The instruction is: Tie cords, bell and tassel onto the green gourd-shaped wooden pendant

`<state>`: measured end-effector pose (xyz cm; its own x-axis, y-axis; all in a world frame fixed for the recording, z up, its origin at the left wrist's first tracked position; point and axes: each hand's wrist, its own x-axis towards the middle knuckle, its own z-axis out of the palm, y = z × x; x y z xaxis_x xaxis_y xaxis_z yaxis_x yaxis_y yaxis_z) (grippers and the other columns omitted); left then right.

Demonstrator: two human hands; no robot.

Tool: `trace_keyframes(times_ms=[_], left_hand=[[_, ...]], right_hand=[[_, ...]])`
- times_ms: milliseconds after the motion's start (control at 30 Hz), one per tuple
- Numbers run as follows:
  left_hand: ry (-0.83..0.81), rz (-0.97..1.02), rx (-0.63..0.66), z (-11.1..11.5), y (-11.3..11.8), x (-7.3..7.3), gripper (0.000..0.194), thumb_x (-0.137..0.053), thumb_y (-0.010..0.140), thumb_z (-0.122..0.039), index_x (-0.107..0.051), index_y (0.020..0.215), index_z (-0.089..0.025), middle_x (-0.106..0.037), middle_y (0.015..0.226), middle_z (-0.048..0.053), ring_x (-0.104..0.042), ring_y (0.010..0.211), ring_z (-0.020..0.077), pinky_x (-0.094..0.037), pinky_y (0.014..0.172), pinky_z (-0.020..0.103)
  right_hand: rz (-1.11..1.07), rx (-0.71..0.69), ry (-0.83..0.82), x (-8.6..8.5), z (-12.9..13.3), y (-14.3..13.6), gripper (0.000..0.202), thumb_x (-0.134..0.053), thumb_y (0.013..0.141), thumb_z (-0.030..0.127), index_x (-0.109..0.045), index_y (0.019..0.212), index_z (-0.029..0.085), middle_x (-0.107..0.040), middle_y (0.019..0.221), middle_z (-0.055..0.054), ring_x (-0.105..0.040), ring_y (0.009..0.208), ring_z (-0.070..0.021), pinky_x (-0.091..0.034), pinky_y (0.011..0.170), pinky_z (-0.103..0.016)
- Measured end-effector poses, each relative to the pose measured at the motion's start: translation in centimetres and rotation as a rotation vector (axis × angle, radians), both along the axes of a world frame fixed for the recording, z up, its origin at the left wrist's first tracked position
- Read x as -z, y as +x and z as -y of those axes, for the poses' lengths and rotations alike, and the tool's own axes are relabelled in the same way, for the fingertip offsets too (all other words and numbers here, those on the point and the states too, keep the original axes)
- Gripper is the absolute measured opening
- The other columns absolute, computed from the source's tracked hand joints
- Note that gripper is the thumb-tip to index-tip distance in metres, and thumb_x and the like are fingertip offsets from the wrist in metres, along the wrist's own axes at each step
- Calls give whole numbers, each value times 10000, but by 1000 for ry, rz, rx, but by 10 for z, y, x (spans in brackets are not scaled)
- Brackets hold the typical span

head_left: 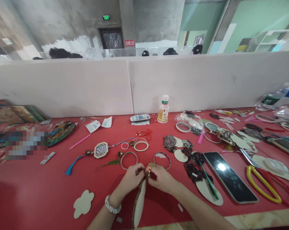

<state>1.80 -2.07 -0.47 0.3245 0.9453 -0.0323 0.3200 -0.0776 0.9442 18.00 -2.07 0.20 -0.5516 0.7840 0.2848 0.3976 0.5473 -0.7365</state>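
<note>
Near the table's front middle, my left hand (134,176) is closed, its fingertips pinched at the upper end of a thin, pale flat piece (140,203) with a darker edge. That piece hangs almost edge-on below my hands. My right hand (162,179) is closed right beside it, fingertips pinching a short string of small coloured beads (149,172). The exact join between string and flat piece is hidden by my fingers. Just beyond my hands lie a round ring (129,152) and another ring (169,159) with small white beads inside it.
A framed pendant (101,149) with a blue tassel (71,166) lies left. A phone (230,177), scissors (261,182) and a green stick (208,180) lie right. At the back stand a bottle (163,110) and a white partition (87,88). A pale cloud-shaped piece (84,203) lies front left.
</note>
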Motion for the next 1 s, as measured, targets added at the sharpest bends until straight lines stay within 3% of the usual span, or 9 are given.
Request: trace_keyframes(times_ms=[200,333,567,1000], left_hand=[[-171,46,89,-4,-4,-1,125,-457,665,-150,-577,674,-117,-482,547,-37,-452,511,87,-365,508,203],[-291,107,152,-4,-6,2,175,-489,710,-262,-580,714,-112,-491,521,-37,-477,444,88,-389,458,212],[-308,226,185,-2,-4,0,316,-498,750,-442,-526,747,-128,-524,543,-25,-516,431,83,-409,417,186],[-234,309,162,0,1,4,343,-472,751,-506,-448,761,-165,-478,557,-46,-475,436,80,-409,369,184]], right_hand=[[-27,26,26,-2,-5,5,174,-486,691,63,-556,792,185,-587,777,-26,-538,743,-149,-419,695,-249],[-30,62,34,-7,-8,10,138,-493,711,87,-549,794,181,-582,781,-30,-536,757,-152,-417,703,-257],[-61,62,30,-8,-9,11,93,-488,742,119,-533,796,179,-580,797,-33,-534,776,-155,-417,719,-272],[-182,98,-50,-3,-9,6,67,-477,777,168,-543,788,174,-581,771,-28,-532,743,-146,-429,689,-265]])
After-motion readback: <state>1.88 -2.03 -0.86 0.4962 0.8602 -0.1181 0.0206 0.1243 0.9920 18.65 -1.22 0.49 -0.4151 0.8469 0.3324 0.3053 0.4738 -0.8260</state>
